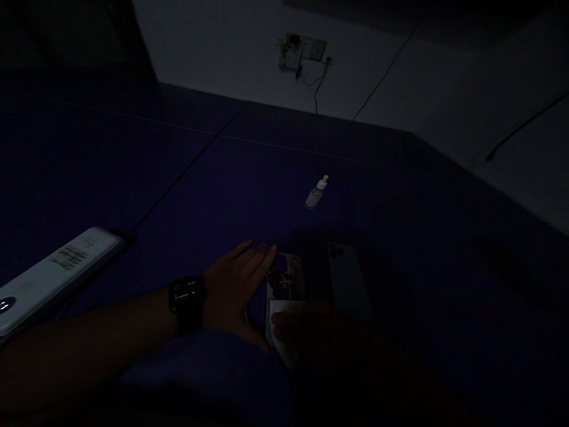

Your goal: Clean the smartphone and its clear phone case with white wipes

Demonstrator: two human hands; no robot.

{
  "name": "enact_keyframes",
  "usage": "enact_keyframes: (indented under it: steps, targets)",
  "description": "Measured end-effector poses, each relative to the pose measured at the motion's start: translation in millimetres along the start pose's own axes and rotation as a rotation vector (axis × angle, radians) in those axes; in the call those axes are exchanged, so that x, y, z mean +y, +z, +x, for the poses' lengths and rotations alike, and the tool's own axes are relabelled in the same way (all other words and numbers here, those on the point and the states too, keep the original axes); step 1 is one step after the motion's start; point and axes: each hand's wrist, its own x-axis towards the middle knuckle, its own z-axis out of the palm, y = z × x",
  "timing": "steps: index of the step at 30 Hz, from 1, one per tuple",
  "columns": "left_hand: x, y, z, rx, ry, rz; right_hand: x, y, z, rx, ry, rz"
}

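Finding: a flat rectangular phone case with a dark and pale printed pattern and a camera cut-out lies on a dark blue surface, its long axis running roughly from 12 to 6 o'clock. From the palm of the left hand the case lies toward 3 o'clock. That hand is spread open, index fingertip at the case's upper left edge, thumb tip at the lower left edge; firm contact cannot be confirmed in the low light.

The right hand is in deep shadow at the case's 5 o'clock. Its fingers rest on a thin white cloth or tissue, which covers the lower part of the case; whether they close around the cloth or only press on it cannot be told. Both hands are close to the case, one on either side.

Adjacent: a pale blue-grey rectangular smartphone, at the case's 3 o'clock, apart from it; a small clear dropper bottle with a white cap, toward 1 o'clock, well apart.
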Motion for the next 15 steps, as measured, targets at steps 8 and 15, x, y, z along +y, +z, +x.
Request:
enact_keyframes:
  steps: [8, 15]
  targets:
    - [-0.2, 1.6, 0.6, 0.009, -0.003, 0.02, 0.0, 1.2, -0.2, -0.094, 0.093, 0.027]
    - [-0.7, 2.9, -0.6, 0.02, -0.001, 0.013, 2.5, 7.2, -0.9, -0.098, 0.109, -0.022]
